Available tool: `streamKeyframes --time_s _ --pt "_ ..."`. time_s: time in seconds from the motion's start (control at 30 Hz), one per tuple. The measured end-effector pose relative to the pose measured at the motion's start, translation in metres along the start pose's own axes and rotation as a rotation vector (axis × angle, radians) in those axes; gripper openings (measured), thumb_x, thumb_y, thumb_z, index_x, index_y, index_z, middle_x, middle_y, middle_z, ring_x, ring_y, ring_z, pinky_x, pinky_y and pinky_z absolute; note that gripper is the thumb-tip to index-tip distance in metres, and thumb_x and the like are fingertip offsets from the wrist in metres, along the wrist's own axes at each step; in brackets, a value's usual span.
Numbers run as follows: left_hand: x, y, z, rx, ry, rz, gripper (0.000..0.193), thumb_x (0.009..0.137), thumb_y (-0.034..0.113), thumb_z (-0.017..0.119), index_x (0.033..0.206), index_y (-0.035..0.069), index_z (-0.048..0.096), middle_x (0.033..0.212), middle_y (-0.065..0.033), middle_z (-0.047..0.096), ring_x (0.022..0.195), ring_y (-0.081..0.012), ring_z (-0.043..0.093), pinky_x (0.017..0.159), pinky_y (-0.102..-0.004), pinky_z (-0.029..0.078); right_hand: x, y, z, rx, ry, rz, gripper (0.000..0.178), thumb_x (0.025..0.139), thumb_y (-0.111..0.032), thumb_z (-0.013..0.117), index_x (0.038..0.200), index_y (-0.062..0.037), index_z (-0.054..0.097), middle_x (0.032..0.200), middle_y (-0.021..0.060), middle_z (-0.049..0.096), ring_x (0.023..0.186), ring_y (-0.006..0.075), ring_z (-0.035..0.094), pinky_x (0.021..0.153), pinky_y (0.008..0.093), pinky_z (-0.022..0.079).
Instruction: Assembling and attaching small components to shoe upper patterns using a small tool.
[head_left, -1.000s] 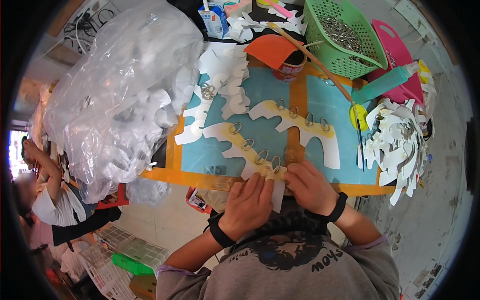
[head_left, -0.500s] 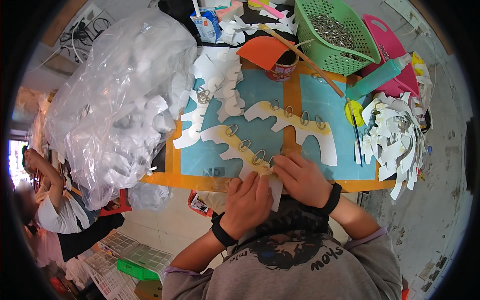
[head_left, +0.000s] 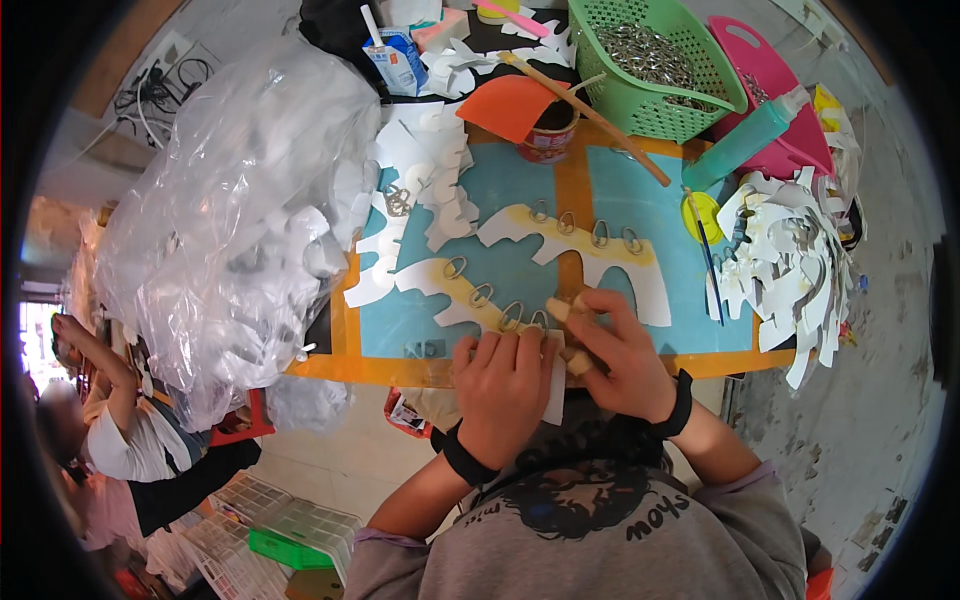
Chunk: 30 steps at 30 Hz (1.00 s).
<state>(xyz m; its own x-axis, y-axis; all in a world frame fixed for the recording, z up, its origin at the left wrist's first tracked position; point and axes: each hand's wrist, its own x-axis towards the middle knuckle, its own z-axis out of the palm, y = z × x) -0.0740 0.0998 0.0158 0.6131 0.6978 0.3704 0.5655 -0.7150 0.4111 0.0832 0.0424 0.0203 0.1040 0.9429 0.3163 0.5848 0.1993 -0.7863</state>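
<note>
My left hand (head_left: 500, 385) presses its bent fingers on the near end of a white scalloped strip (head_left: 445, 280), with its thumb mostly hidden. Yellowish glue coats the strip's upper edge, where several metal rings (head_left: 481, 294) sit in a row. Part of the strip hangs past the table's front edge. Just right of it, my right hand (head_left: 630, 360) is raised with thumb and fingers apart, pale covers on the tips, nothing visible between them. Farther back lies a second white strip (head_left: 625, 270) with glue and rings along its upper edge.
Stacked white pieces (head_left: 430, 150) and a big clear plastic bag (head_left: 240, 200) are left. Behind stand a glue pot (head_left: 548, 145), a brush (head_left: 610, 130), and a green basket of rings (head_left: 590, 75). Right are a teal bottle (head_left: 735, 150), yellow lid (head_left: 700, 225) and piled strips (head_left: 780, 260).
My right hand has lifted off the near strip and spread its fingers, moving slightly right. My left hand stays on the strip's end. The whole view has shifted slightly.
</note>
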Motion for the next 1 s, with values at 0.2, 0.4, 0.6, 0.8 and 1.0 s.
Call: streamKeyframes --time_s 0.2,0.4,0.6,0.8,1.0 --pt "-0.003 0.0 0.009 0.028 0.034 -0.041 0.012 0.079 0.009 0.066 0.088 0.007 0.059 0.077 -0.0066 0.053 0.074 -0.026 0.051 0.075 -0.04 0.035 0.002 0.008 0.009 -0.041 -0.075 -0.032 0.035 0.07 0.006 0.06 0.105 -0.0021 0.059 0.104 0.0139 0.055 0.091 0.0329 0.059 0.075 0.0357 0.051" --pt "-0.016 -0.01 0.018 0.124 0.075 0.016 0.008 0.083 0.011 0.061 0.088 0.007 0.057 0.077 -0.0057 0.049 0.075 -0.023 0.051 0.077 -0.0394 0.034 0.006 0.008 0.009 -0.038 -0.111 -0.028 0.034 0.068 0.005 0.06 0.101 -0.0026 0.059 0.098 0.0128 0.058 0.086 0.0321 0.06 0.073 0.0365 0.051" --pt "-0.024 -0.016 0.018 0.144 0.083 0.098 0.013 0.082 0.01 0.063 0.093 0.007 0.058 0.081 -0.0048 0.053 0.079 -0.0216 0.054 0.077 -0.0379 0.032 0.006 0.013 0.01 -0.116 -0.12 -0.134 0.03 0.065 0.004 0.061 0.094 -0.0041 0.062 0.094 0.0087 0.059 0.085 0.0284 0.06 0.07 0.0346 0.051" --pt "-0.015 -0.006 -0.001 -0.049 0.039 0.065 0.024 0.07 0.009 0.067 0.092 0.005 0.058 0.084 -0.0078 0.057 0.077 -0.0242 0.055 0.079 -0.0385 0.032 0.0 0.015 0.01 -0.182 -0.117 -0.197 0.03 0.063 0.003 0.062 0.092 -0.0052 0.062 0.096 0.0062 0.06 0.085 0.0269 0.059 0.071 0.034 0.051" --pt "-0.002 -0.005 -0.002 -0.015 -0.032 0.032 0.022 0.074 0.013 0.067 0.093 0.006 0.059 0.082 -0.0071 0.057 0.077 -0.0236 0.054 0.076 -0.0386 0.033 -0.006 0.013 0.008 -0.067 -0.092 -0.117 0.032 0.065 0.007 0.06 0.097 -0.0003 0.06 0.101 0.0125 0.059 0.085 0.0308 0.058 0.072 0.034 0.051"
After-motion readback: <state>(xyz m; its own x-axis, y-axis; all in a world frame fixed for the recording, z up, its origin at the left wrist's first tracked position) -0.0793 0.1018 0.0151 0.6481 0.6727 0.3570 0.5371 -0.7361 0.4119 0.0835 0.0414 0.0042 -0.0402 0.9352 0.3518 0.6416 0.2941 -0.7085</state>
